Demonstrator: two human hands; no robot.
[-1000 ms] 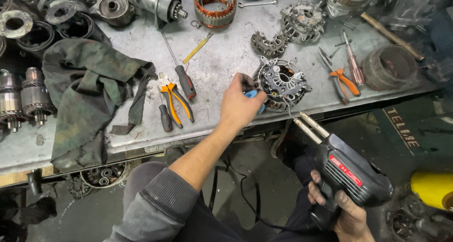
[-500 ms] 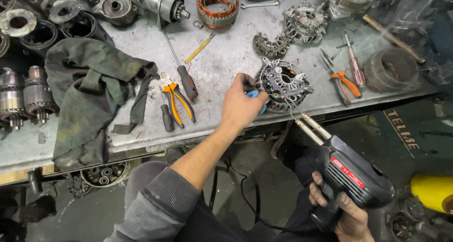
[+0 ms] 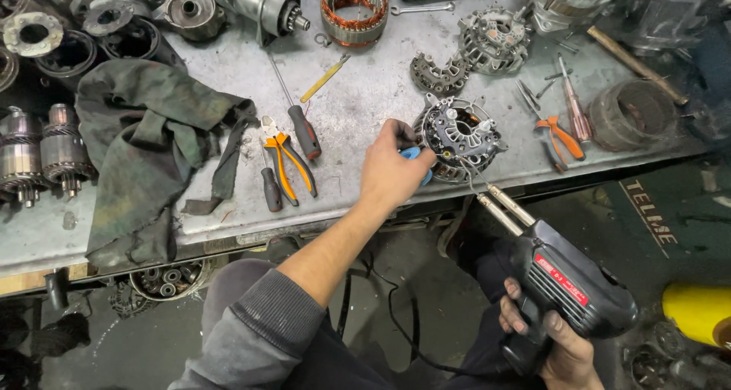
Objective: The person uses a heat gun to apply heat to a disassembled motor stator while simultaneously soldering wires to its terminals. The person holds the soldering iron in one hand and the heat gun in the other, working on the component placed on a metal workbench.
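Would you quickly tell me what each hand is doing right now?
Left hand: closed on a small blue tool.
Right hand: gripping the soldering gun.

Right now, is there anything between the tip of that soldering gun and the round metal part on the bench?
Nothing visible blocks it. The soldering gun, gripped in the right hand, points its tip up at the alternator part. The left hand rests on that part's left side with a small blue thing, off the tip's line.
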